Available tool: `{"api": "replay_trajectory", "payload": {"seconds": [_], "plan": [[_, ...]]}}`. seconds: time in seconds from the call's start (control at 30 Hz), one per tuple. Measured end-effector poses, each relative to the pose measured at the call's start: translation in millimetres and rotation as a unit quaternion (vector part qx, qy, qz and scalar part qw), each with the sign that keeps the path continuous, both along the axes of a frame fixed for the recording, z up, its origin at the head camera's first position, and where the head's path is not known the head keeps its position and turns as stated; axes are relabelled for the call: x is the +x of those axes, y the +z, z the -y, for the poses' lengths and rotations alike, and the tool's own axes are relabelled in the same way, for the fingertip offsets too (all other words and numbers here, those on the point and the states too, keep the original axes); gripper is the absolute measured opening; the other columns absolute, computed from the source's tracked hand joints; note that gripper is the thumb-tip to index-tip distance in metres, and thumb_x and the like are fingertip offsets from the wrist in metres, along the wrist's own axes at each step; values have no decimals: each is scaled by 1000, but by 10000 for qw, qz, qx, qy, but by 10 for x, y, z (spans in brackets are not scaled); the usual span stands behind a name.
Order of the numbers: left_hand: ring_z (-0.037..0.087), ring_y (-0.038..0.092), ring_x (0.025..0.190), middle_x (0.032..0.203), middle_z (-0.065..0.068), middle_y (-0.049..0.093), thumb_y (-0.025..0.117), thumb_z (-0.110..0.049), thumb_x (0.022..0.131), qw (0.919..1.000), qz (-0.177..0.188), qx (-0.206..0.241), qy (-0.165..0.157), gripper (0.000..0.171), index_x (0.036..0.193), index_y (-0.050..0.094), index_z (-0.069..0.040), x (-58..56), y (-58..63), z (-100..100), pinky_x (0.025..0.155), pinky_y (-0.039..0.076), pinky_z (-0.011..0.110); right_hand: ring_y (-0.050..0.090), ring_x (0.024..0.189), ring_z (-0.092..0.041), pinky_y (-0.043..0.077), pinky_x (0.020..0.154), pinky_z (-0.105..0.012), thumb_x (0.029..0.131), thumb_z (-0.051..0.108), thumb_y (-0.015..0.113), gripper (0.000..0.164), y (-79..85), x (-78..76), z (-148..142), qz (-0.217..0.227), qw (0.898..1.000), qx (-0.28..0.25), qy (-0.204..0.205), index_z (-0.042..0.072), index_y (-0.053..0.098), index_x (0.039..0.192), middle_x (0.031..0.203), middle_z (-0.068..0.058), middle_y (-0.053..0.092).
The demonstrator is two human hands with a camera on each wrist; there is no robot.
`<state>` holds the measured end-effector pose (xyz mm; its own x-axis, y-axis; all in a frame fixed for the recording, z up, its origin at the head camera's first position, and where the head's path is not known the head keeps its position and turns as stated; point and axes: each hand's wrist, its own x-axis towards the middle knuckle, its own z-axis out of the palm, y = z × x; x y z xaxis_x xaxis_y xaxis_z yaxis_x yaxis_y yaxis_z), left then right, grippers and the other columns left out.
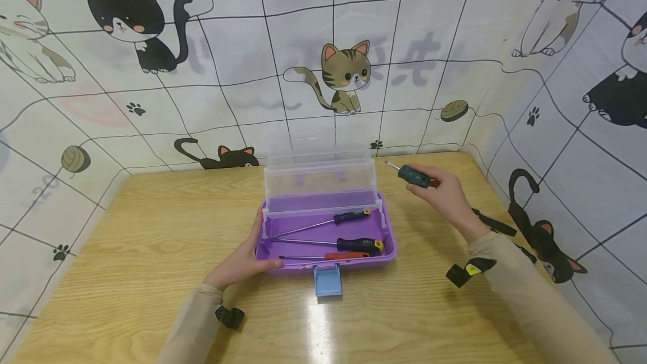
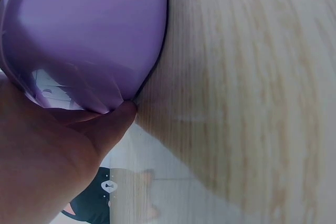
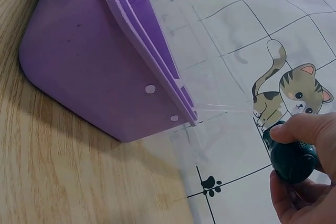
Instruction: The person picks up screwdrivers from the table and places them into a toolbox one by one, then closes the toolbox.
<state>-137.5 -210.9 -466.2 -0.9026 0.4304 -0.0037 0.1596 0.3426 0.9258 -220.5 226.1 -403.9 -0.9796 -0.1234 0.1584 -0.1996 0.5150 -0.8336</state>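
Note:
A purple toolbox (image 1: pixel 391 249) stands on the wooden table with its clear lid (image 1: pixel 320 178) raised at the back. My left hand (image 1: pixel 245 263) grips the box's left end, thumb at the front rim; the left wrist view shows this hand (image 2: pixel 58 150) at the purple wall (image 2: pixel 94 30). To the right of the box, my right hand (image 1: pixel 442 192) holds a stubby screwdriver (image 1: pixel 413 176) by its dark green handle, the metal shaft pointing left. Inside lie a thin black screwdriver (image 1: pixel 351 216), a thicker black-and-yellow screwdriver (image 1: pixel 359 245) and a red-handled screwdriver (image 1: pixel 346 255).
A light blue latch (image 1: pixel 328 281) hangs from the front of the box. Black objects (image 1: pixel 495 222) lie on the table at the right, partly behind my right forearm. A cat-patterned cloth (image 1: pixel 303 32) covers the walls behind and beside the wooden table (image 1: pixel 177 223).

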Motion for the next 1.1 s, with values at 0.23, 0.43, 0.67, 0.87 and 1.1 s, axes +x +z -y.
{"api": "replay_trajectory", "payload": {"seconds": [0.23, 0.43, 0.67, 0.87, 1.1], "plan": [[36, -6, 144, 159, 7, -17, 80, -20, 80, 10000, -65, -20, -8, 124, 151, -21, -33, -8, -16, 9, 110, 3, 62, 57, 105, -35, 47, 71, -14, 89, 20, 71, 50, 54, -25, 36, -114, 9999, -40, 52, 5, 57, 135, 131, -22, 54], [38, -6, 143, 159, 11, -17, 81, -19, 79, 9999, -79, 56, -38, 124, 151, -19, -35, 5, -11, -8, 109, 2, 62, 56, 105, -32, 47, 72, -16, 89, 19, 71, 48, 100, -44, 66, -236, 9996, 40, 137, 4, 59, 133, 130, -21, 56], [34, -9, 143, 159, 6, -19, 81, -20, 79, 9999, -147, 26, -36, 125, 150, -20, -35, -7, -27, -2, 110, 1, 62, 56, 105, -31, 48, 74, -18, 89, 22, 71, 49, 163, -92, 127, -189, 9994, 69, 296, 6, 59, 133, 130, -20, 56], [35, -9, 143, 159, 7, -19, 81, -21, 79, 9998, -168, 13, -57, 124, 151, -20, -34, -15, -36, 0, 110, 1, 62, 58, 102, -32, 50, 70, -20, 89, 24, 71, 47, 189, -137, 181, -158, 9992, 99, 345, 9, 61, 132, 129, -20, 56], [35, -9, 143, 159, 8, -19, 80, -19, 80, 9999, -135, 18, -62, 124, 151, -20, -34, -4, -22, -5, 110, 1, 61, 58, 100, -32, 50, 71, -21, 88, 21, 72, 45, 196, -172, 256, -192, 9988, 82, 449, 8, 62, 130, 127, -20, 57]]}}
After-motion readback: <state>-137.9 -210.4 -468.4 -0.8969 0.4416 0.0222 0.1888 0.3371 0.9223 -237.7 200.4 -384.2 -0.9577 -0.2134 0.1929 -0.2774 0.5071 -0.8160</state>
